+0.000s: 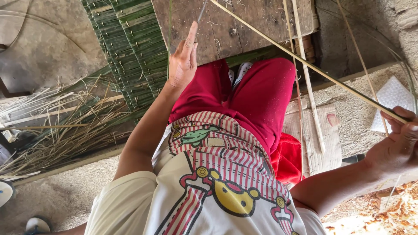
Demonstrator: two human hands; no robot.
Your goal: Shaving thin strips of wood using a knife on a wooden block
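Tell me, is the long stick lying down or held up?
Held up: the right hand grips one end of the bamboo strip, which slants across the red trousers.

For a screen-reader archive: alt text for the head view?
A seated person in red trousers holds a long bamboo strip in the right hand, the left hand raised near a wooden board; woven green matting lies alongside.

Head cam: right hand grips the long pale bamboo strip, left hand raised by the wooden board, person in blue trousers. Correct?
Not quite: the trousers are red, not blue, per the head view. The right hand does grip the long pale bamboo strip, and the left hand is raised by the wooden board.
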